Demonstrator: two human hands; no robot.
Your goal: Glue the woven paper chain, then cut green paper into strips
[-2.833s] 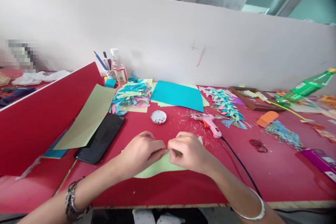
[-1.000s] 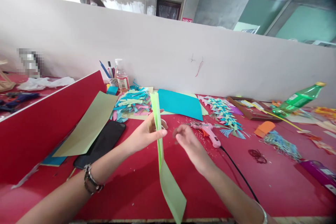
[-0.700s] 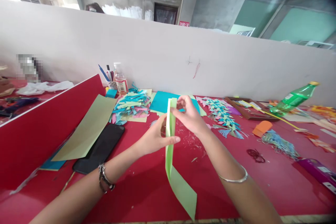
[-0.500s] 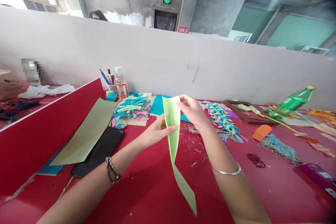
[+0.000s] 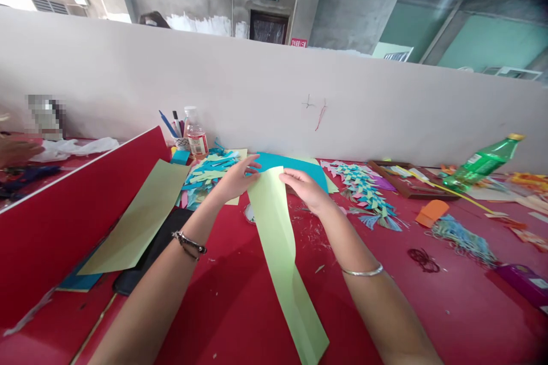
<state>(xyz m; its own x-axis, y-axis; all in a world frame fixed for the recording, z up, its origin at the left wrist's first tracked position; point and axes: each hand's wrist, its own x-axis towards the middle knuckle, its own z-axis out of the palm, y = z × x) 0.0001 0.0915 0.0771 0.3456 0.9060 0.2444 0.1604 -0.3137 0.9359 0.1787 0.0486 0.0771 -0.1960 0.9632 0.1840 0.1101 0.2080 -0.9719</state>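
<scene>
A long strip of light green paper (image 5: 274, 239) hangs down from between my hands, creased along its length and slightly twisted. My right hand (image 5: 305, 187) pinches its top right corner between thumb and fingers. At the top left corner, my left hand (image 5: 237, 178) has its fingers spread apart, with the thumb close to the paper's edge; whether it touches is hard to make out. Behind the paper lies a blue sheet (image 5: 291, 166). To the left of my left hand is a pile of cut blue, green and pink paper strips (image 5: 201, 179).
On the left, a green paper sheet (image 5: 139, 219) overlaps a dark flat object (image 5: 131, 279) beside a red divider (image 5: 85, 205). A clear bottle (image 5: 197, 137) and pen cup (image 5: 182, 142) stand behind. Rightward are fringed paper pieces (image 5: 363, 191), a brown tray (image 5: 402, 188) and a tilted green bottle (image 5: 483, 162).
The green paper strip has opened out flatter and now faces me. My left hand has moved up and left, its fingers spreading; my right hand has lowered slightly.
</scene>
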